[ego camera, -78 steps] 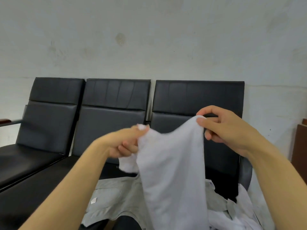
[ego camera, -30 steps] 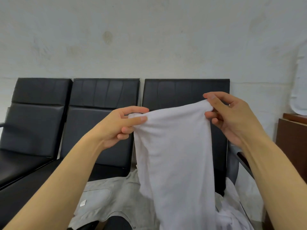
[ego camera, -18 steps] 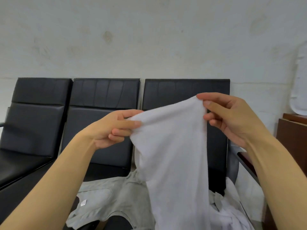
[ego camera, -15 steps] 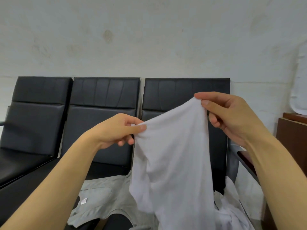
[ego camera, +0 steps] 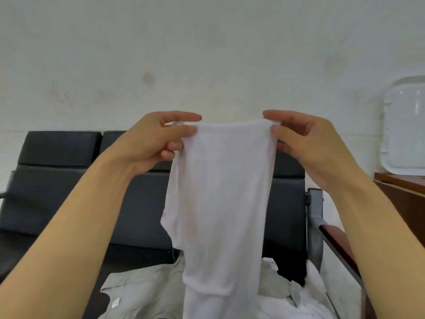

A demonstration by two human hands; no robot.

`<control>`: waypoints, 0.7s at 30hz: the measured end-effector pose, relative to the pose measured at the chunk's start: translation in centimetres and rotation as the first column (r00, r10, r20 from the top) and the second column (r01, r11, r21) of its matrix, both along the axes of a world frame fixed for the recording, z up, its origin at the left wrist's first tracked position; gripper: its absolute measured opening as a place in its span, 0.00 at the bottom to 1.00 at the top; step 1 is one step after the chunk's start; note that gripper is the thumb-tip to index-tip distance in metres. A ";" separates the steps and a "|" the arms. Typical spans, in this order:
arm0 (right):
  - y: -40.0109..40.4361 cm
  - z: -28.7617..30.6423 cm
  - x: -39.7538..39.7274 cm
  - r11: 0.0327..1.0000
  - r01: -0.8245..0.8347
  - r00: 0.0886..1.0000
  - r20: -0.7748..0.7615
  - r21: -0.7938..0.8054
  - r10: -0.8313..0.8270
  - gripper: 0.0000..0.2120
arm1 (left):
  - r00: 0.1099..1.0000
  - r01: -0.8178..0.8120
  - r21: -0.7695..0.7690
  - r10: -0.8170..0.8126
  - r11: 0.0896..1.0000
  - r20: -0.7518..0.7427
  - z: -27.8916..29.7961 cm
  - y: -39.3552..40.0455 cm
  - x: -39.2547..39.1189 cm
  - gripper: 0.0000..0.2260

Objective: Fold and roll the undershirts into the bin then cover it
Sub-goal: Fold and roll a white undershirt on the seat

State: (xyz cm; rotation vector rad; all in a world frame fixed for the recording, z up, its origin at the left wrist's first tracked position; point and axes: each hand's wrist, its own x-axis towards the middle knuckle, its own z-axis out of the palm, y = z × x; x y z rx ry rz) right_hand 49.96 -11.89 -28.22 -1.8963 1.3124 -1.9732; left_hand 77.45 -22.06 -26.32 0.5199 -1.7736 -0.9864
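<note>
A white undershirt point(ego camera: 220, 203) hangs in the air in front of me, its top hem stretched level between my hands. My left hand point(ego camera: 158, 139) pinches the left corner of that hem between thumb and fingers. My right hand point(ego camera: 305, 143) pinches the right corner the same way. The cloth drops straight down past the bottom of the view. Below it, a grey undershirt point(ego camera: 142, 293) lies spread on the black seat, and more white garments point(ego camera: 305, 302) are heaped to its right. A white plastic lid point(ego camera: 407, 127) leans against the wall at the right. No bin is in view.
A row of black padded chairs point(ego camera: 57, 180) stands against a pale wall. A metal armrest point(ego camera: 315, 217) ends the row at the right. A brown wooden cabinet point(ego camera: 404, 199) stands at the far right under the lid.
Both hands have risen and drawn apart, pulling the shirt's top edge flat and level; before, the left corner hung lower and the edge sagged. The view has tilted up and right.
</note>
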 end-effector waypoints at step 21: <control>-0.1 -1.1 -0.3 0.994 0.072 0.997 -0.030 0.083 -0.070 0.14 | 0.960 -0.169 0.082 0.145 0.982 0.238 1.1 -1.1 -0.1 0.04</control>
